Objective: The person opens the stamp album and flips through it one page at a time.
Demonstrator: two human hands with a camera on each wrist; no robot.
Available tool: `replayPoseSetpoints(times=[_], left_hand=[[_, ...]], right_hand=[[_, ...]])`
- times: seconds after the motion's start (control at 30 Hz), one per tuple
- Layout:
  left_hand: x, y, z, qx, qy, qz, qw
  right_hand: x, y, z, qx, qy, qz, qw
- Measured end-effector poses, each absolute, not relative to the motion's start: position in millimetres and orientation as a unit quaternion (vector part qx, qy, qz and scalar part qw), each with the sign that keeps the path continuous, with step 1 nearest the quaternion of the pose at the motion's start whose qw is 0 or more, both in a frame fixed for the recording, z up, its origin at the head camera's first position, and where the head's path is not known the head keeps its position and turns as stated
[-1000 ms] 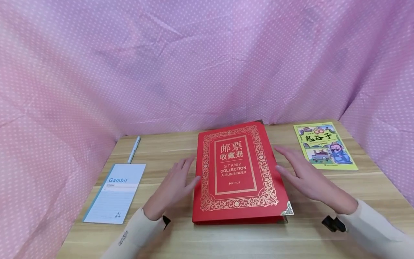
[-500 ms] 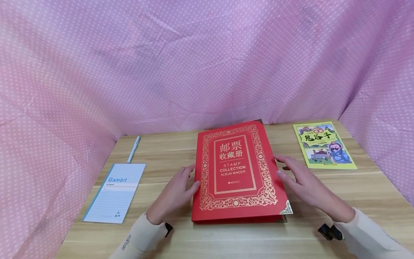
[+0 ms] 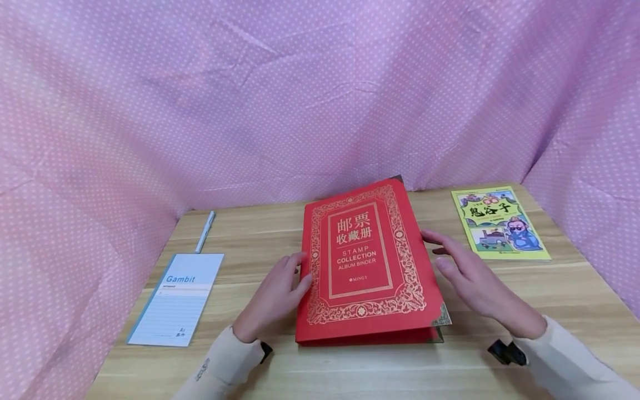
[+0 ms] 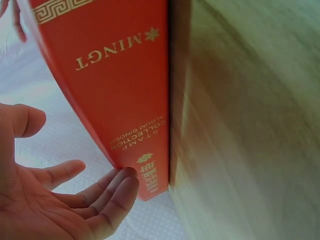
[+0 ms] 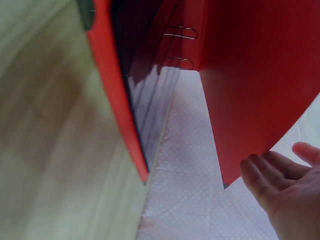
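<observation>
A red stamp album binder [image 3: 357, 289] with gold ornament lies on the table, its front cover tilted up a little along the right side. My left hand [image 3: 274, 291] is at the binder's left edge; in the left wrist view its fingertips meet the spine [image 4: 112, 85], the thumb standing apart. Over on the right side, my right hand [image 3: 482, 280] has its fingertips under the cover's edge. From the right wrist these fingers touch the raised cover's red inner face [image 5: 250, 90], with the thumb away from it. Metal rings [image 5: 181, 35] and page edges show inside the binder.
A white-and-blue Gambit notebook [image 3: 177, 305] lies at the left, with a pen [image 3: 205, 233] just beyond it. To the right rear is a yellow comic booklet [image 3: 500, 222]. Pink dotted cloth [image 3: 320, 100] hangs behind the wooden table [image 3: 370, 375].
The binder's front cover has risen on its right side, widening the gap below it. My right fingertips have moved up with that edge; my left hand has come in against the spine.
</observation>
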State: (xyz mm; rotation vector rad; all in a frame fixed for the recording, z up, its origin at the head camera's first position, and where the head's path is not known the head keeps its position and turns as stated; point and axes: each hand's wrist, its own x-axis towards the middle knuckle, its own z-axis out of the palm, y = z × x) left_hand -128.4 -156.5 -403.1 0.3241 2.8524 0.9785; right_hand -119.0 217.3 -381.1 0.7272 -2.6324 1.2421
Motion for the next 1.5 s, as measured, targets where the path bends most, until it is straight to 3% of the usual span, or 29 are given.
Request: replayPoseSetpoints(times=[0.33,0.5,0.9,1.5], left_hand=[[-134.3,-149.5,-403.9,0.123,0.922,0.358,0.084],[-143.3,-149.4,-392.6,0.159,0.912,0.367,0.094],[-162.1,-126.8,-299.8,0.386,0.828,0.386,-0.131],[-159.5,-102.8,-273.2,0.439,0.794,0.373,-0.195]], right_hand=[[-133.5,204.4,-351.5,0.369,-0.759,0.506,0.180],[-142.5,191.8,-339.1,0.415,-0.691,0.560,0.191],[-145.6,151.2,-328.4,0.433,-0.641,0.613,0.163],[-132.8,99.5,-329.0,0.468,-0.593,0.635,0.160]])
